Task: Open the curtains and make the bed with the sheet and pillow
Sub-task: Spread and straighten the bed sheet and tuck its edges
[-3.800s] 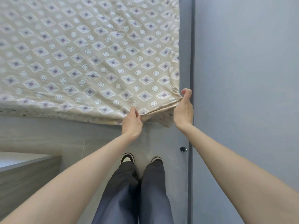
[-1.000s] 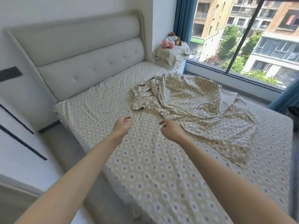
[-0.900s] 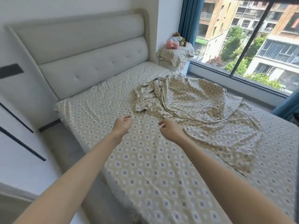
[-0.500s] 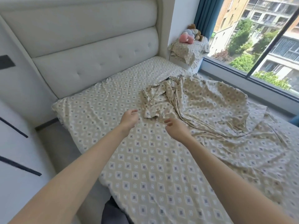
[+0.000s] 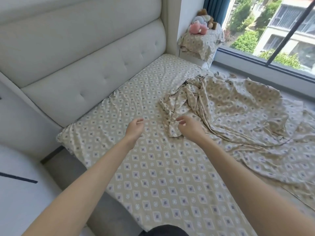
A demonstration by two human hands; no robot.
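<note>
Loose sheet (image 5: 230, 113) is crumpled on the window side of the bed (image 5: 162, 176). Left hand (image 5: 135, 129) and right hand (image 5: 189, 128) hover empty, fingers loosely apart, the right one at its bunched corner. Looks thin and floppy (probably slippery), so I'd pinch a corner.

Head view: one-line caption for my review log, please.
The left hand and right hand reach, fingers loosely open, toward a crumpled patterned sheet on the bed.
</note>
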